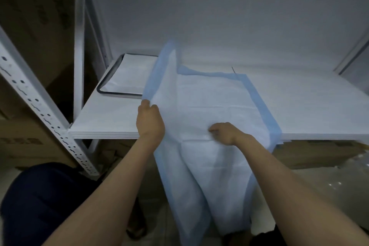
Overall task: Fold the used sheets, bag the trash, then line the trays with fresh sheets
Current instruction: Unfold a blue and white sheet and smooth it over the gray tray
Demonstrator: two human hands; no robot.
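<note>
The blue-bordered white sheet point(209, 102) is lying half on the white shelf point(309, 106), its far part spreading flat across the board while its near part is hanging over the front edge and drooping toward the floor. The left hand point(150, 120) is gripping the sheet's left border, fingers curled tight round the edge and lifting it so that side is standing up in a tall flap, likely so it can be carried across or straightened. The right hand point(225, 133) is resting on the sheet's middle just at the shelf's front edge, its fingers bunched and seemingly pinching a small pleat of the material, probably pinning the sheet so it is not sliding off while the other side is being raised. No stains are showing, so whether this sheet is fresh or used is unclear. Behind the raised flap, at the shelf's left rear, a dark-rimmed tray point(119, 95) is sitting with a white liner already in it. The shelf is hanging in a white perforated rack point(36, 106), with cardboard boxes point(30, 26) standing beyond and below it.
</note>
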